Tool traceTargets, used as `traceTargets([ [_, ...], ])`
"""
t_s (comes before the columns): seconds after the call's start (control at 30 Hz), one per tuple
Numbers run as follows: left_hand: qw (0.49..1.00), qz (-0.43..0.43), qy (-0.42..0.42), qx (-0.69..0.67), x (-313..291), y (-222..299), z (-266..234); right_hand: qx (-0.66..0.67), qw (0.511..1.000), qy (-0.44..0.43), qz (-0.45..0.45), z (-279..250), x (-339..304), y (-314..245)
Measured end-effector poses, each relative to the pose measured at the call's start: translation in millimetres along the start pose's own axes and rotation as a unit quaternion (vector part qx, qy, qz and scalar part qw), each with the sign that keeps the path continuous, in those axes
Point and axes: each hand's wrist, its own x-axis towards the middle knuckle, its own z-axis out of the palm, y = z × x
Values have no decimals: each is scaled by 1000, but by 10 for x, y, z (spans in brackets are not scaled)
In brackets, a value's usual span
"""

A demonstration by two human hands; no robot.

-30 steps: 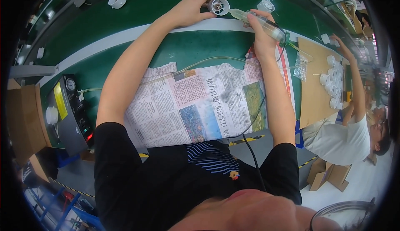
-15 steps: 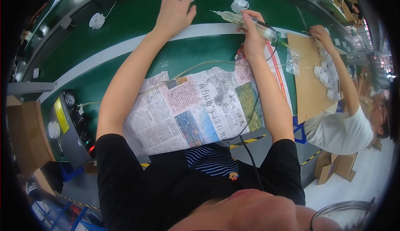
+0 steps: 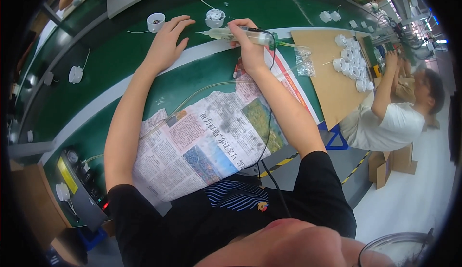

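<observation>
My right hand [image 3: 249, 50] is closed around a clear dispensing syringe [image 3: 219, 33], filled with pale fluid. Its thin tip points left, just on the near side of a white round cup-shaped part [image 3: 215, 18] with a wire. Fingers apart and holding nothing, my left hand [image 3: 168, 43] rests by the pale strip along the green bench. Beside its fingertips stands another white round cup [image 3: 155, 22] with small parts inside and a wire trailing left; whether the fingers touch it I cannot tell. A clear hose [image 3: 207, 88] crosses below my hands.
Newspaper [image 3: 202, 142] covers the near bench. A dark control box with a gauge [image 3: 79, 185] stands at left. Several white cups [image 3: 353, 67] sit on a cardboard sheet [image 3: 320, 81] at right, beside a seated co-worker [image 3: 390, 117]. Another white cup [image 3: 76, 74] stands far left.
The view has turned, shifting the bench leftward. My left hand has come off the left cup, which now shows fully. The syringe stays in my right hand. The co-worker's arm has drawn back from the cardboard.
</observation>
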Motion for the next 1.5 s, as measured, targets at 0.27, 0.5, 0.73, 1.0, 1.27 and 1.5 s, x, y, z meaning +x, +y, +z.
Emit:
traceTargets([
  [0.27,998,55,-34,-14,28,69,-42,6,1000,2,6,-13,-20,-24],
  [0.5,1000,-1,12,16,10,130,-50,8,1000,-2,9,-17,-33,-32],
  [0.73,988,-150,7,28,30,62,-34,17,1000,-13,19,-13,-10,-25],
  [1.0,993,-76,94,-20,-1,-25,-58,10,999,-21,22,-10,-28,-35],
  [1.27,991,1,11,-134,6,9,-18,2,997,-72,-10,-94,8,22],
  [1.5,992,-12,4,-124,-58,-69,32,-37,995,-86,-26,7,-30,23],
])
